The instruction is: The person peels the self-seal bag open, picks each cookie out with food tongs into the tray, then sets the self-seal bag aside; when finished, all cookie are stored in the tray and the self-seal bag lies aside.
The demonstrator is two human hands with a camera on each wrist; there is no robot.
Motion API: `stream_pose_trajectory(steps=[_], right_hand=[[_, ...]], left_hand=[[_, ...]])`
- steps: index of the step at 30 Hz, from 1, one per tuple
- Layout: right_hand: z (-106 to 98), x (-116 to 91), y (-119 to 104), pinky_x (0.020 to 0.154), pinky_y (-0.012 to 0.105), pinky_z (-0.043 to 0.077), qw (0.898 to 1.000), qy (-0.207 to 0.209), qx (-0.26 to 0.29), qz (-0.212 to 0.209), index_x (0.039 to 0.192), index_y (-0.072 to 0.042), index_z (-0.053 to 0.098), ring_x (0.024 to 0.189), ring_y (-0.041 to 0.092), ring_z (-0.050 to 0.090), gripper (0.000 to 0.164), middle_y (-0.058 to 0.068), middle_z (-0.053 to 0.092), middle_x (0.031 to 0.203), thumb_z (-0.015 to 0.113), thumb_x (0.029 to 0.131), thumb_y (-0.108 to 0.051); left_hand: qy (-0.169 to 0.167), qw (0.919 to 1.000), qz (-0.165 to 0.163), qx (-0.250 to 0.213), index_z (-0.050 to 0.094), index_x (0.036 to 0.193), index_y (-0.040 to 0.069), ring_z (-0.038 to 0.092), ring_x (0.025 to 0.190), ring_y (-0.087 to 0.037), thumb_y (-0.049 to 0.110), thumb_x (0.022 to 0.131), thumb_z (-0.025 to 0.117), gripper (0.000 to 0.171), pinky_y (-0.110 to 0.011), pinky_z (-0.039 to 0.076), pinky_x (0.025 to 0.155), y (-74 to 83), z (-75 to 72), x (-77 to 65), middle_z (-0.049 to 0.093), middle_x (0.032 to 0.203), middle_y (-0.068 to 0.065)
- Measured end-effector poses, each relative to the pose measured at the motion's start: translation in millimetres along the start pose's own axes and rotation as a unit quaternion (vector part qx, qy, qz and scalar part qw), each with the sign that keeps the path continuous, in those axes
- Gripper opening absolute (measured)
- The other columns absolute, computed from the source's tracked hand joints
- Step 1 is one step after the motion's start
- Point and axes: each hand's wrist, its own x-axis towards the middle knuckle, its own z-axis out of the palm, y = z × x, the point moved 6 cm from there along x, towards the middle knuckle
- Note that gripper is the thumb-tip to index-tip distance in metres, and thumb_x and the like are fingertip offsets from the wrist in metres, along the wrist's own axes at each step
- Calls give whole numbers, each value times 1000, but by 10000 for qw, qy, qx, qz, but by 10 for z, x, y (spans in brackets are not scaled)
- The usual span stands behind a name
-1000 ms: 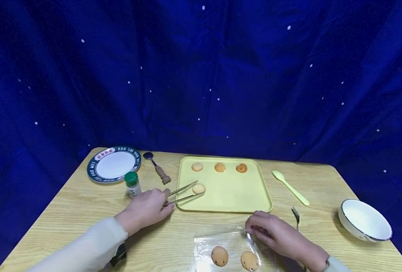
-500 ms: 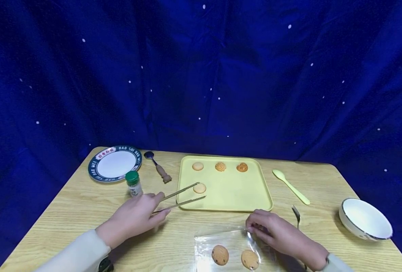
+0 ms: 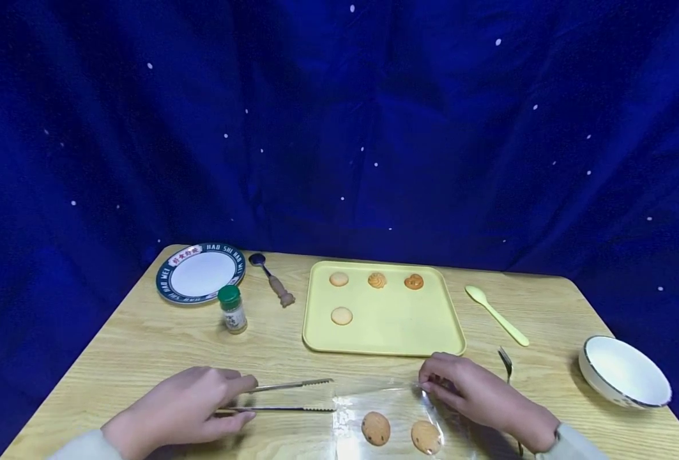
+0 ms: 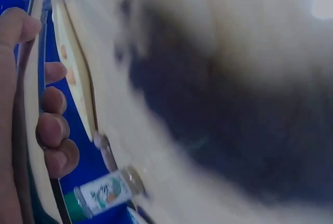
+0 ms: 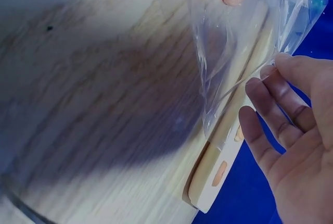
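Observation:
My left hand (image 3: 186, 406) grips metal tongs (image 3: 293, 384), whose two arms stand apart with nothing between the tips. The tips reach the left edge of a clear plastic bag (image 3: 393, 409). Inside or under that film lie two speckled cookies, one cookie (image 3: 376, 428) left of the other cookie (image 3: 427, 437). At the bag's upper right corner my right hand (image 3: 465, 390) pinches the film between thumb and finger, as the right wrist view shows. Behind the bag, a pale yellow tray (image 3: 396, 342) bears a round cookie (image 3: 342, 315) at the front and three more along its back.
A blue-rimmed plate (image 3: 201, 275), a green-capped shaker (image 3: 233, 310) and a spoon with a brown handle (image 3: 278, 287) stand left of the tray. On the right lie a yellow spoon (image 3: 497, 317) and a fork (image 3: 506, 361), with a white bowl (image 3: 625, 374) farther out.
My left hand has drawn the tongs back from the tray toward the bag, and the round cookie between their arms stays on the tray. My right hand keeps its pinch on the bag.

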Motion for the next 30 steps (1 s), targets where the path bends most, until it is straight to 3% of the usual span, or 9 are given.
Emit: stream_pose_trajectory(steps=[7, 16, 24, 30], right_hand=[[-28, 30, -11, 67, 16, 47, 9999, 3, -133, -87, 92, -23, 60, 78, -8, 49, 9, -18, 55, 86, 63, 93, -15], [-17, 16, -21, 67, 16, 47, 10000, -43, -43, -48, 92, -23, 59, 78, -8, 50, 9, -18, 56, 86, 63, 94, -14], [-19, 13, -34, 66, 17, 46, 9999, -87, -96, -94, 92, -24, 59, 77, -7, 48, 10, -19, 56, 87, 61, 95, -15], [-40, 18, -30, 65, 15, 44, 9998, -172, -102, 18, 92, -25, 59, 75, -8, 46, 10, -19, 55, 86, 60, 96, -16]], left_hand=[[34, 9983, 556, 182, 50, 80, 29, 29, 54, 9, 42, 95, 57, 22, -11, 24, 48, 198, 139, 37, 36, 65, 22], [-70, 9973, 715, 134, 52, 81, 26, 30, 51, 8, 45, 95, 56, 24, -12, 25, 47, 331, 288, 210, 34, 64, 22], [-484, 9959, 765, -67, 55, 88, 25, 34, 51, 7, 48, 96, 53, 24, -13, 28, 47, 436, 382, 363, 39, 65, 21], [-455, 9945, 939, -124, 54, 86, 24, 32, 51, 7, 45, 97, 53, 23, -12, 27, 48, 495, 409, 450, 37, 66, 20]])
